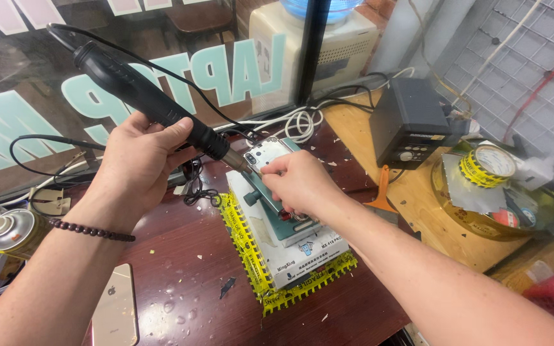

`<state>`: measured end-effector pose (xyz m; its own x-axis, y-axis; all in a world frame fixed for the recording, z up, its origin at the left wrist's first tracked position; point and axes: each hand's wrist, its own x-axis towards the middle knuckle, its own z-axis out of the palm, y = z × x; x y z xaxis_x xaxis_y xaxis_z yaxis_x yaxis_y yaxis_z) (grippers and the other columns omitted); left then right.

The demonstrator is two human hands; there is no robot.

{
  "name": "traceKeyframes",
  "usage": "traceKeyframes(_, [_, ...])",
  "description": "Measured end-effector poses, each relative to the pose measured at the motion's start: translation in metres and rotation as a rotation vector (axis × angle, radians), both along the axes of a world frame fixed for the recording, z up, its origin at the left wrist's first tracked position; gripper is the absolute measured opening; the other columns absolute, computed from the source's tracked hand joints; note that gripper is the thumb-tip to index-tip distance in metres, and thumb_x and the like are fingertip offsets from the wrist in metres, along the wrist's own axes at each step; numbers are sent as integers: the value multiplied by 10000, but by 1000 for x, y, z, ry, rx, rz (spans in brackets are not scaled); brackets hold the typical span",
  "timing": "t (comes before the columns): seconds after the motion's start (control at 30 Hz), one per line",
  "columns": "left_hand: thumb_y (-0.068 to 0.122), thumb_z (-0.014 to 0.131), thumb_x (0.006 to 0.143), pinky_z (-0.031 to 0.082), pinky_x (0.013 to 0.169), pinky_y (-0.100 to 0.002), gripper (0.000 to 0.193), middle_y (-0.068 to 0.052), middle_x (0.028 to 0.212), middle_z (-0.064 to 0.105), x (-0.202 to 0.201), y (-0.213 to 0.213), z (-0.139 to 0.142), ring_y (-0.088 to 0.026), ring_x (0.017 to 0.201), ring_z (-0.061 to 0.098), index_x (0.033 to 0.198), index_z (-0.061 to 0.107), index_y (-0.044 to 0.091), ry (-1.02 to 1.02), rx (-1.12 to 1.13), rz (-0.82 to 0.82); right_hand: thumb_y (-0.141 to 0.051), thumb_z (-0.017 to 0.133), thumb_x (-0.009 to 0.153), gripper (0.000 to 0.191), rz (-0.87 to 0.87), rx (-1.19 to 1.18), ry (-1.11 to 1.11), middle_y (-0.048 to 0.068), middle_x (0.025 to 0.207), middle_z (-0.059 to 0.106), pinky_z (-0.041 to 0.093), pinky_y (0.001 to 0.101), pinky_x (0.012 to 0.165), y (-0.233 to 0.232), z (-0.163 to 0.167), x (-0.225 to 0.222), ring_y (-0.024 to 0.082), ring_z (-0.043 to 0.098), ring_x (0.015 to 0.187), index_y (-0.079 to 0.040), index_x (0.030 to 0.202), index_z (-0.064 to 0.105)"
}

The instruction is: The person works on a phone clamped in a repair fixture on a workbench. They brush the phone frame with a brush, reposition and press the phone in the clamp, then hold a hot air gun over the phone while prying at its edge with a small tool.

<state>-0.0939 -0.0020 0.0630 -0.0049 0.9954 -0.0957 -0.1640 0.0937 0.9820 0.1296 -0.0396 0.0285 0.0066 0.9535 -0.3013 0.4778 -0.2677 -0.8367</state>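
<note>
My left hand [139, 157] grips a black hot-air wand [142, 96] whose metal nozzle points down at the top corner of a white phone [265, 152]. The phone lies back-up in a teal clamp holder [286, 227] on a white box [290, 259] wrapped in yellow tape. My right hand [299, 186] rests on the phone with its fingers pinched at the upper edge; whether a tool is between them is hidden. The wand's black cable [33, 141] loops off to the left.
A black station box [411, 122] stands at the back right beside a glass bowl [482, 221] holding a yellow tape roll [488, 165]. A gold phone [117, 307] and a spray can [14, 234] lie at the left. White cables [296, 122] coil behind. An orange-handled scraper [383, 192] lies to the right.
</note>
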Motion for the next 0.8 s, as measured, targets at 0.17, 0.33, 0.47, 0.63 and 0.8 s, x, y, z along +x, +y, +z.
traceKeyframes(0.17, [53, 661, 944, 623, 913, -359, 155, -63, 1012, 678, 0, 0, -1, -188, 967, 711, 1090, 612, 43, -21, 9, -3, -174, 657, 880, 311, 30, -50, -74, 55, 687, 695, 428, 291, 387, -4, 5, 9, 107, 553, 429, -99, 1157, 776])
traceKeyframes(0.33, [55, 656, 943, 610, 902, -348, 146, -53, 1016, 688, -2, -2, -3, -186, 964, 707, 1080, 608, 46, -25, -26, 12, -156, 665, 885, 286, 4, -3, 5, 63, 696, 694, 445, 281, 393, -1, -4, 2, 104, 544, 443, -69, 1137, 770])
traceKeyframes(0.47, [49, 660, 940, 608, 897, -347, 155, -46, 1020, 680, -1, -3, -3, -178, 974, 702, 1086, 609, 52, -27, -14, 5, -146, 674, 890, 287, -18, -45, 109, 37, 719, 670, 432, 269, 402, 16, -18, 3, 89, 538, 476, -51, 1148, 757])
traceKeyframes(0.63, [62, 659, 947, 608, 895, -331, 173, -63, 1033, 672, 2, -5, -4, -182, 981, 710, 1112, 611, 50, 26, -33, 25, -159, 660, 920, 326, -58, -129, 353, 23, 721, 644, 368, 237, 393, 10, -14, 23, 60, 497, 483, -25, 1208, 733])
traceKeyframes(0.8, [48, 656, 937, 617, 873, -322, 175, -68, 1040, 685, 4, -4, -6, -194, 957, 710, 1103, 603, 38, -22, -25, -11, -153, 642, 909, 350, 39, -99, 83, 44, 698, 652, 366, 259, 374, -23, 2, 38, 88, 494, 430, -63, 1238, 724])
